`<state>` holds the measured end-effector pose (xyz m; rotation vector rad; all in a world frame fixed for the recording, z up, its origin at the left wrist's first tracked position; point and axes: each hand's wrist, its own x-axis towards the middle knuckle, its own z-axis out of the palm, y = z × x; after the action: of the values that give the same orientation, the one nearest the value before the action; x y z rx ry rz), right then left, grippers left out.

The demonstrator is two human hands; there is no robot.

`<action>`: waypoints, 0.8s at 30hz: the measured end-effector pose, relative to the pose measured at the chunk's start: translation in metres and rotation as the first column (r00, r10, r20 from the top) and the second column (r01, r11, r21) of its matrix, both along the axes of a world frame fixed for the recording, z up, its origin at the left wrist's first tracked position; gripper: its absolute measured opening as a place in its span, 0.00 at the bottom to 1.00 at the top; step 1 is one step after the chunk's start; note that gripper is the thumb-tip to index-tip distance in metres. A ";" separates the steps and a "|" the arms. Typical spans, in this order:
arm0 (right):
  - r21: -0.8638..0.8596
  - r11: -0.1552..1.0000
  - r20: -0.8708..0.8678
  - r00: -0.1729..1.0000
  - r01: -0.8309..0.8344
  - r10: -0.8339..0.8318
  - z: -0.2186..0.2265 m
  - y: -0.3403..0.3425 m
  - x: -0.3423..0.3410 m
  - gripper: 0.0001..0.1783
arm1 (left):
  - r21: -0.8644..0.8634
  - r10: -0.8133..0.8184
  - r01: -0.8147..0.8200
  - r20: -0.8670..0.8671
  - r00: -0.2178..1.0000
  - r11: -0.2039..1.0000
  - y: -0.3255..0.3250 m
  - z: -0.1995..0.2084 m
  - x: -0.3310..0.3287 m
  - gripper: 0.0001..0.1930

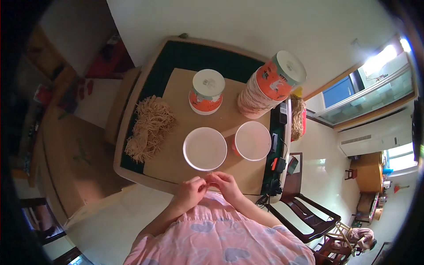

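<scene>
My left hand (192,191) and my right hand (226,184) meet close to my body at the table's near edge. Both have their fingers pinched together; whatever is between them, if anything, is too small to make out. Just beyond the fingers a white paper tub (205,150) stands upright, its mouth facing up. To its right is a second upright paper tub (251,141) with some red on its outside. Farther back an orange-and-white paper tub (206,102) rests upside down. A bundle of beige crinkled strands (151,128) lies at the left.
A tall stack of nested, upturned paper tubs (270,85) leans in view at the back right. A cardboard sheet (170,165) covers much of the green table (161,62). Black devices and cables (274,187) line the right edge. A dark wooden chair (309,216) stands right.
</scene>
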<state>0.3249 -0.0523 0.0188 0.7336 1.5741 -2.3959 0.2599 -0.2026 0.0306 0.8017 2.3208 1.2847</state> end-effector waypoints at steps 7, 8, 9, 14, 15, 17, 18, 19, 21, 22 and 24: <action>-0.307 0.896 0.102 0.947 0.321 -0.304 -0.010 0.027 0.016 0.12 | -0.133 -0.314 0.327 0.112 0.943 0.936 0.007 -0.026 0.009 0.05; -0.252 0.913 0.065 0.947 0.322 -0.316 -0.010 0.033 0.019 0.12 | -0.044 -0.334 0.335 0.025 0.942 0.941 0.012 -0.031 0.006 0.05; -0.199 0.926 0.026 0.946 0.321 -0.322 -0.009 0.043 0.023 0.12 | 0.042 -0.341 0.344 -0.064 0.938 0.938 0.018 -0.035 0.002 0.04; -0.207 0.950 -0.198 0.940 0.235 -0.276 0.068 0.085 0.031 0.11 | 0.000 -0.137 0.138 -0.156 0.978 0.990 0.051 -0.049 -0.024 0.11; -0.188 0.954 -0.221 0.937 0.233 -0.272 0.074 0.092 0.030 0.11 | -0.024 -0.181 0.181 -0.218 0.959 0.983 0.059 -0.050 -0.030 0.13; -0.136 0.964 -0.218 0.943 0.227 -0.253 0.073 0.096 0.025 0.13 | -0.112 -0.196 0.170 -0.294 0.935 0.979 0.067 -0.074 -0.029 0.11; -0.068 0.968 -0.153 0.957 0.240 -0.248 0.067 0.097 0.022 0.13 | -0.197 -0.214 0.150 -0.363 0.907 0.969 0.073 -0.080 -0.032 0.10; -0.001 0.969 -0.086 0.966 0.245 -0.245 0.062 0.096 0.019 0.13 | -0.195 -0.218 0.154 -0.369 0.903 0.969 0.074 -0.085 -0.036 0.10; 0.188 0.968 -0.109 0.983 0.164 -0.146 0.049 0.087 0.016 0.11 | -0.204 -0.094 0.034 -0.291 0.952 0.978 0.069 -0.093 -0.047 0.08; 0.285 0.951 -0.148 0.986 0.122 -0.082 0.036 0.085 0.017 0.10 | -0.123 -0.052 0.021 -0.254 0.966 0.992 0.066 -0.073 -0.057 0.07; 0.406 0.913 -0.044 0.999 0.041 -0.026 0.020 0.079 0.016 0.11 | -0.068 -0.004 0.008 0.046 0.999 0.998 0.056 -0.049 -0.073 0.06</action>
<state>0.3411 0.0263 0.0391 0.7917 2.1270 -2.1316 0.1872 -0.1463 -0.0185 0.7492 2.3114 1.2019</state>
